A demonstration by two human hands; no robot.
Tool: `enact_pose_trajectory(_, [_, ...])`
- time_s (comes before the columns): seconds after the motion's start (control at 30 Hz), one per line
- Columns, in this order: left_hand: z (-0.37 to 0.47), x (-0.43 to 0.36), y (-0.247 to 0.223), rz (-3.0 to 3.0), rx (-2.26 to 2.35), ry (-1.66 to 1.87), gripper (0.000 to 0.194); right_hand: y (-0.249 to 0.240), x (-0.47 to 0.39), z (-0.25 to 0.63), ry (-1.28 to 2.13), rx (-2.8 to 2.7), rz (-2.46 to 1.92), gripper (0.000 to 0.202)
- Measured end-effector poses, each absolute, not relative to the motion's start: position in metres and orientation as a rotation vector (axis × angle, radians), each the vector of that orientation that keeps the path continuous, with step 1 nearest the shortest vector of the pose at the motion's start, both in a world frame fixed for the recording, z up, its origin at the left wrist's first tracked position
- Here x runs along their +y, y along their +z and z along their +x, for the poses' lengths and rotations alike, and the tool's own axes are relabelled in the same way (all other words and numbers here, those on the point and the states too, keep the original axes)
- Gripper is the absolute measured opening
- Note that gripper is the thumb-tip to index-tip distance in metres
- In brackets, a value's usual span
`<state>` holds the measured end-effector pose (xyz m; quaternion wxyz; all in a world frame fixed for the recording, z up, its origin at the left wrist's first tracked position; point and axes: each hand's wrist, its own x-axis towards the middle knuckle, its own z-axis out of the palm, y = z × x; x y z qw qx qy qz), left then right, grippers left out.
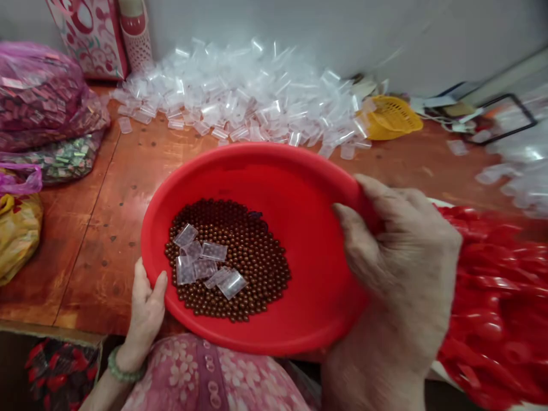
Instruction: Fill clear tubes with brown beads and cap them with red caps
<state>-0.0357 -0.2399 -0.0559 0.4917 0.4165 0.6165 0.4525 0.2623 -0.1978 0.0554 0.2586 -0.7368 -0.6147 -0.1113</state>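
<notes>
A round red plastic basin (pixel 317 240) is held up in both hands, its right side raised. Dark brown beads (pixel 257 257) have gathered in its left half. On top of the beads lie several small clear plastic pieces (pixel 214 251). My left hand (pixel 148 302) grips the rim at the lower left, thumb over the edge, fingers partly hidden beneath. My right hand (pixel 398 268), large and close to the camera, clasps the right rim with the thumb inside the basin.
A heap of clear plastic pieces (pixel 257 97) spreads along the wall, beside a yellow basket (pixel 389 117). Filled plastic bags (pixel 43 97) crowd the left of the wooden table (pixel 115 188). Glossy red plastic parts (pixel 496 308) are piled at the right. A bottle (pixel 136 40) stands at the back.
</notes>
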Motion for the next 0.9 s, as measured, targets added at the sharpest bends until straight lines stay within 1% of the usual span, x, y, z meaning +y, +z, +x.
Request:
enact_pose_trajectory(0.1, [-0.029, -0.236, -0.049, 1.017, 1.526, 1.098, 0.043, 0.044, -0.173, 0.268, -0.213, -1.725, -2.131, 0.045])
enact_pose_trajectory(0.2, [-0.020, -0.231, -0.040, 1.041, 1.610, 1.071, 0.040, 0.028, -0.145, 0.266, -0.038, -1.843, -2.178, 0.053])
enact_pose_trajectory(0.27, [-0.016, -0.228, -0.036, 1.035, 1.649, 1.065, 0.037, 0.021, -0.139, 0.258, -0.043, -1.909, -2.144, 0.050])
enact_pose_trajectory(0.33, [-0.012, -0.224, -0.033, 1.044, 1.652, 1.056, 0.035, 0.019, -0.142, 0.247, -0.020, -2.048, -2.036, 0.044])
enact_pose_trajectory(0.4, [-0.009, -0.220, -0.033, 1.096, 1.632, 1.046, 0.033, 0.019, -0.151, 0.237, 0.251, -2.307, -1.818, 0.041])
enact_pose_trajectory(0.47, [-0.008, -0.217, -0.034, 1.136, 1.609, 1.031, 0.034, 0.019, -0.158, 0.231, 0.669, -2.518, -1.575, 0.041])
enact_pose_trajectory(0.53, [-0.007, -0.216, -0.036, 1.176, 1.592, 1.002, 0.040, 0.016, -0.162, 0.226, 0.974, -2.597, -1.473, 0.045])
enact_pose_trajectory(0.57, [-0.008, -0.216, -0.036, 1.224, 1.601, 0.995, 0.046, 0.014, -0.162, 0.223, 1.055, -2.615, -1.483, 0.045])
enact_pose_trajectory(0.67, [-0.013, -0.215, -0.029, 1.597, 1.677, 1.030, 0.068, 0.005, -0.164, 0.215, 1.143, -2.679, -1.554, 0.042])
enact_pose_trajectory(0.73, [-0.016, -0.208, -0.020, 1.971, 1.646, 1.008, 0.072, 0.001, -0.165, 0.209, 1.145, -2.689, -1.578, 0.037])
enact_pose_trajectory(0.77, [-0.016, -0.202, -0.014, 2.147, 1.562, 0.933, 0.069, -0.001, -0.166, 0.207, 1.140, -2.681, -1.583, 0.035])
enact_pose_trajectory(0.83, [-0.012, -0.187, -0.003, 2.407, 1.295, 0.640, 0.062, -0.002, -0.168, 0.204, 1.140, -2.655, -1.577, 0.030])
enact_pose_trajectory(0.9, [-0.002, -0.168, 0.004, 2.517, 1.038, 0.270, 0.065, -0.003, -0.169, 0.202, 1.158, -2.629, -1.542, 0.029])
